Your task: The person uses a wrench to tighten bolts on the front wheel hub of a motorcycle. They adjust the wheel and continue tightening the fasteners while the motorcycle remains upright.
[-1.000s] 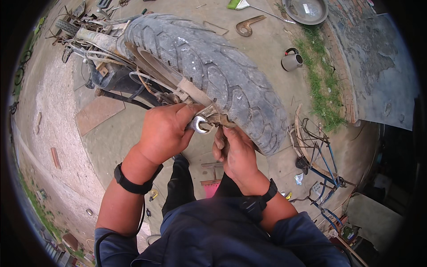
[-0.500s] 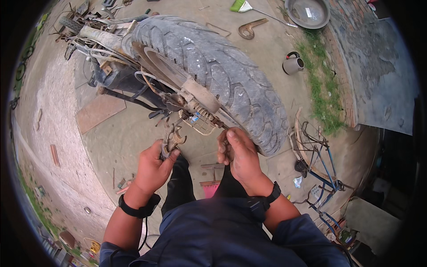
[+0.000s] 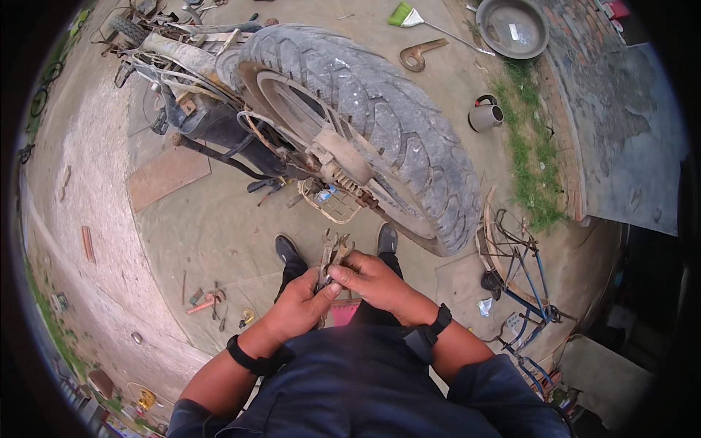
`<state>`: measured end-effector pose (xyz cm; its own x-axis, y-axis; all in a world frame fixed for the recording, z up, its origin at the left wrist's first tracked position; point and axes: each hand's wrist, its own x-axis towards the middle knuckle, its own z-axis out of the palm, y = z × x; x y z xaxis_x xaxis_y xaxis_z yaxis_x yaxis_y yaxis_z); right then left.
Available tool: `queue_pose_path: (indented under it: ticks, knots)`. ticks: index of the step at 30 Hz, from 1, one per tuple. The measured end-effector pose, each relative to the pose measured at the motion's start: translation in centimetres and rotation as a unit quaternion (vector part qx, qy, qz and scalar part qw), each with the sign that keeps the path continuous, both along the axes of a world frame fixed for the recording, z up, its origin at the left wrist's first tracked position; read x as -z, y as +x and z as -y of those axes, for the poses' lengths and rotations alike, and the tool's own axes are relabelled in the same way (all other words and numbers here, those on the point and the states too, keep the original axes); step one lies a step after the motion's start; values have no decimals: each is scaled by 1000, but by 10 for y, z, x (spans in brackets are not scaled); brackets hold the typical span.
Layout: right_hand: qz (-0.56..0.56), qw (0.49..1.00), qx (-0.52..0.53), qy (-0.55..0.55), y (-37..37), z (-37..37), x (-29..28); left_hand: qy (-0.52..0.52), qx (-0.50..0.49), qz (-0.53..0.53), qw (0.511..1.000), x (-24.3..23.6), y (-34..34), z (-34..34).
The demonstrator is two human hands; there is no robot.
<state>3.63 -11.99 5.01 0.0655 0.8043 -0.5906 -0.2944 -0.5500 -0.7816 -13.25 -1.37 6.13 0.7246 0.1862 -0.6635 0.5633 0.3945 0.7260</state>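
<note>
My left hand (image 3: 298,305) and my right hand (image 3: 369,283) meet at waist height, both closed round several open-ended wrenches (image 3: 342,250) whose jaws point away from me. Fingers hide much of the handles. Beyond them a dusty two-wheeled vehicle lies with its large treaded tyre (image 3: 394,109) raised toward me; its axle with a spring and nuts (image 3: 343,175) is exposed, out of contact with my hands. A wire basket (image 3: 328,212) shows beneath the axle.
A blue bicycle frame (image 3: 533,292) lies at right. A metal basin (image 3: 512,22), broom (image 3: 405,16), curved iron tool (image 3: 416,55) and jug (image 3: 483,118) lie farther off by a grass strip. Scattered tools (image 3: 212,299) lie left of my feet, near a flat board (image 3: 168,177).
Both hands have come away from the axle and down toward me, the wrenches with them, and are now together. My feet now show, and the wheel appears farther off.
</note>
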Motion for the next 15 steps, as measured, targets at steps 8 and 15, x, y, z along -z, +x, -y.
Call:
queue_pose_path:
  ticks: [8,15]
  knots:
    - [-193,977,73,-58,-2,10,3,-61,-22,77,995,8,3,9]
    - [-256,954,131,-81,-8,13,6,-146,-23,62,987,5,3,7]
